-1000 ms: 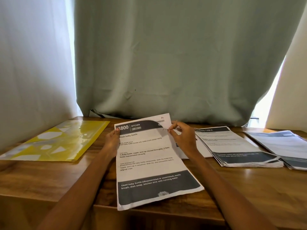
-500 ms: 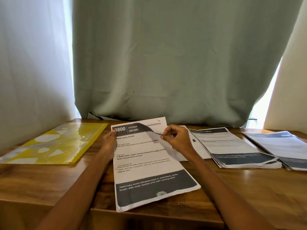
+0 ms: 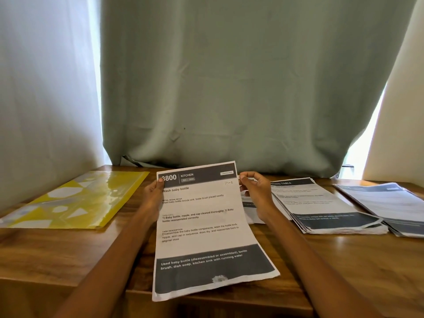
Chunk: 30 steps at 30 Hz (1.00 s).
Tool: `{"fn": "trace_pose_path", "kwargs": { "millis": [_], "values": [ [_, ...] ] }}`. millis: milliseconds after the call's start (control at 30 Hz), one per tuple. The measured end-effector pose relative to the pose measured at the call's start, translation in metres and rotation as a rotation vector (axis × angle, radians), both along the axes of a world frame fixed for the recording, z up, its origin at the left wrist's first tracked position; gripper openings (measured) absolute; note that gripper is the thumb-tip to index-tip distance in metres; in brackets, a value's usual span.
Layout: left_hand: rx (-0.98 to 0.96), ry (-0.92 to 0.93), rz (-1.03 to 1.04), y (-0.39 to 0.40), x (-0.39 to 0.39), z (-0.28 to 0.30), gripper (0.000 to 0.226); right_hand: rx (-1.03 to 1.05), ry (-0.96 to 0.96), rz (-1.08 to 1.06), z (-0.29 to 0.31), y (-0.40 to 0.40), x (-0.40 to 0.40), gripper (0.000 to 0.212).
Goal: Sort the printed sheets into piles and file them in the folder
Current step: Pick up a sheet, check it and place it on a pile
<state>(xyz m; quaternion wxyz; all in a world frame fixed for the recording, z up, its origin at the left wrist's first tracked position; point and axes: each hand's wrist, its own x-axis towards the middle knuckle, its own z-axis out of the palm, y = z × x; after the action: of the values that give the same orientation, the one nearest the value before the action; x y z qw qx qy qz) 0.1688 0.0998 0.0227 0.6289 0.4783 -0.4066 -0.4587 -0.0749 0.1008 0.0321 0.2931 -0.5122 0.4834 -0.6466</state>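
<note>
Gripping a white printed sheet with dark grey header and footer bands point(image 3: 202, 226) by its upper corners, the left hand point(image 3: 153, 196) pinches the left edge and the right hand point(image 3: 255, 191) pinches the right edge. It rises tilted over the brown wooden table point(image 3: 344, 260). A glossy yellow plastic folder with white shapes point(image 3: 75, 200) lies flat at the left. Right of the hands lie a fanned pile of printed sheets point(image 3: 321, 207) and, farther right, another paper pile point(image 3: 390, 203). A pale green curtain point(image 3: 229, 88) hangs behind.
</note>
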Motion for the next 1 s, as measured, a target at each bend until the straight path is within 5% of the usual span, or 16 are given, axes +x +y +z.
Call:
{"fn": "trace_pose_path", "kwargs": {
  "millis": [133, 233, 333, 467, 833, 1000],
  "values": [
    [-0.003, 0.004, 0.006, 0.001, -0.001, 0.0, 0.026, 0.005, 0.056, 0.048, 0.004, 0.007, 0.004, 0.015],
    [0.001, 0.021, 0.006, 0.001, 0.0, 0.0, 0.026, -0.05, 0.306, -0.055, -0.003, 0.007, 0.009, 0.019],
    [-0.004, 0.063, 0.015, 0.0, -0.001, 0.001, 0.027, -0.117, 0.516, -0.167, -0.009, 0.009, 0.013, 0.041],
    [0.002, 0.078, 0.023, -0.002, 0.0, 0.001, 0.026, -0.117, 0.569, -0.234, -0.009, 0.008, 0.016, 0.069],
    [-0.002, 0.05, 0.012, 0.0, 0.0, 0.001, 0.025, -0.364, 0.435, -0.237, -0.011, 0.006, 0.017, 0.025],
    [0.008, 0.064, 0.004, 0.001, 0.0, 0.001, 0.025, -0.426, 0.467, -0.208, -0.012, 0.005, 0.015, 0.021]
  ]
}}
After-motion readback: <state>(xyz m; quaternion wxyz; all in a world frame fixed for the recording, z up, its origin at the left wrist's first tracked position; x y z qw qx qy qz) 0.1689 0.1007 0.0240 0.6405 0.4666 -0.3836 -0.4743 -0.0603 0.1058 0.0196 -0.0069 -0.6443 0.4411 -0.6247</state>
